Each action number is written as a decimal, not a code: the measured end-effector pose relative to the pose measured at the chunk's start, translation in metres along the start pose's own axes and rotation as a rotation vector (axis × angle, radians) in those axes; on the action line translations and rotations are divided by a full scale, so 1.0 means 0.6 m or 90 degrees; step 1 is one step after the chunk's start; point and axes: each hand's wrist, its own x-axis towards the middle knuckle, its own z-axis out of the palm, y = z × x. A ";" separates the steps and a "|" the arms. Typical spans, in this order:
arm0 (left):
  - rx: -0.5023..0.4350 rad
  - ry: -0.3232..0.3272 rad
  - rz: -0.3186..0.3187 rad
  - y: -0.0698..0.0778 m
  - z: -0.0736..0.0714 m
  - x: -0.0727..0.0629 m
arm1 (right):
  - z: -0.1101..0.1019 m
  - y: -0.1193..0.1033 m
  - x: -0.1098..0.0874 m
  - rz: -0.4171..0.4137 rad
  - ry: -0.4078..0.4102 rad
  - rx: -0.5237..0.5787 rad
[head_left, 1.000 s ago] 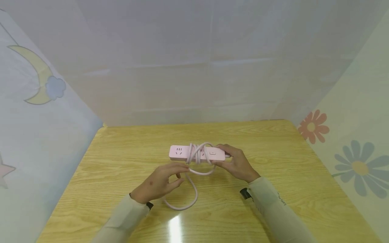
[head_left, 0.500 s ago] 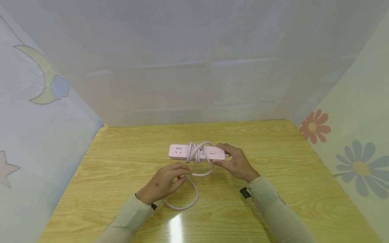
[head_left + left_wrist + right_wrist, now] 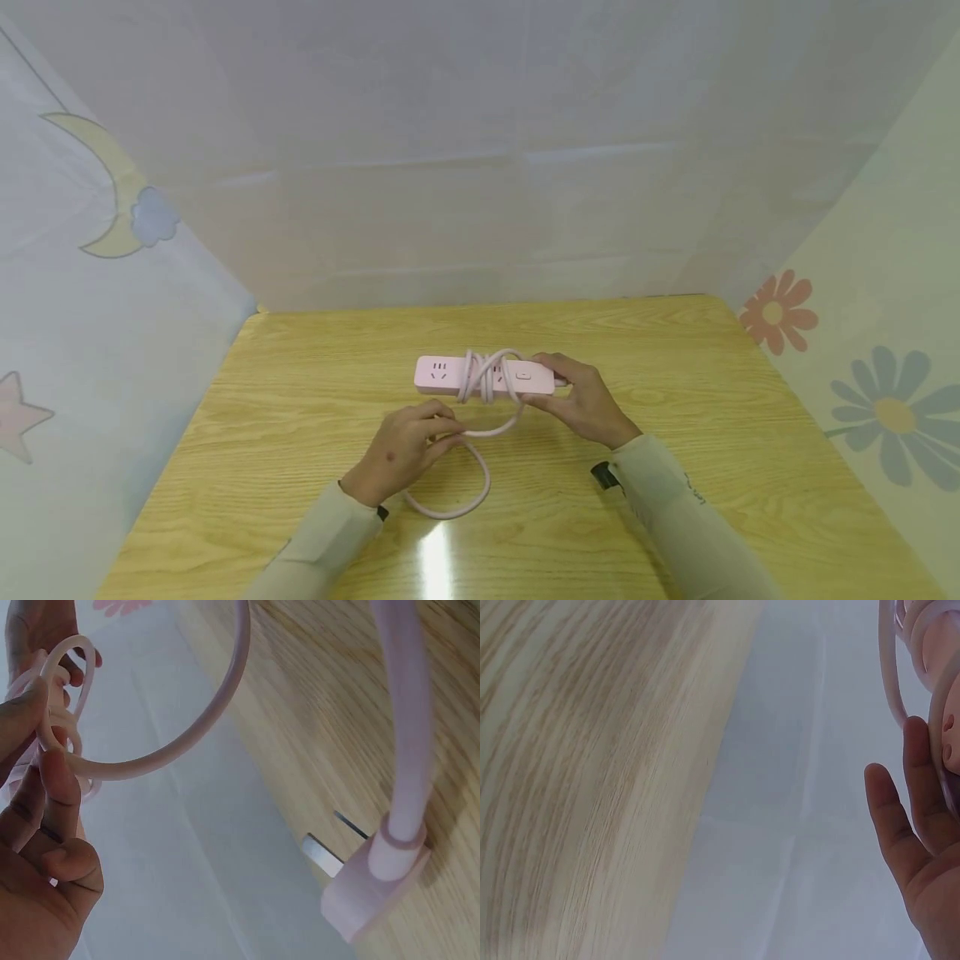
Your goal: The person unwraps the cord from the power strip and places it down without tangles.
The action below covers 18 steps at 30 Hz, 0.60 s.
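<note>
A pink power strip (image 3: 438,375) is held level above the wooden table in the head view, its own cord (image 3: 487,379) wound several times around its middle. My right hand (image 3: 585,404) grips the strip's right end, by the switch, thumb at the near side and fingers at the far side. Below the strip's left half, my left hand (image 3: 401,446) pinches the cord between thumb and fingertips. From there a loose loop of cord (image 3: 486,483) curves down and back under that hand. At its end, the left wrist view shows a pink plug (image 3: 367,892) with metal prongs.
The wooden table (image 3: 300,358) spans the area below the hands. Pale cloth walls (image 3: 480,233) stand behind it and at both sides, printed with a moon, a star and flowers. A dark band (image 3: 603,477) shows at the right wrist.
My left hand has shifted slightly right, and its thumb and fingertips have come together on the cord. The cord's bend below the strip has dropped a little. My right hand stays almost still.
</note>
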 end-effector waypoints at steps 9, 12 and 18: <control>0.033 0.024 0.006 -0.017 0.005 -0.007 | 0.004 0.018 -0.001 0.008 0.001 0.008; 0.034 0.027 -0.001 -0.022 0.006 -0.009 | 0.010 0.043 -0.003 0.015 0.002 0.004; 0.054 0.037 -0.016 -0.037 0.009 -0.017 | 0.012 0.060 -0.006 0.020 0.000 0.011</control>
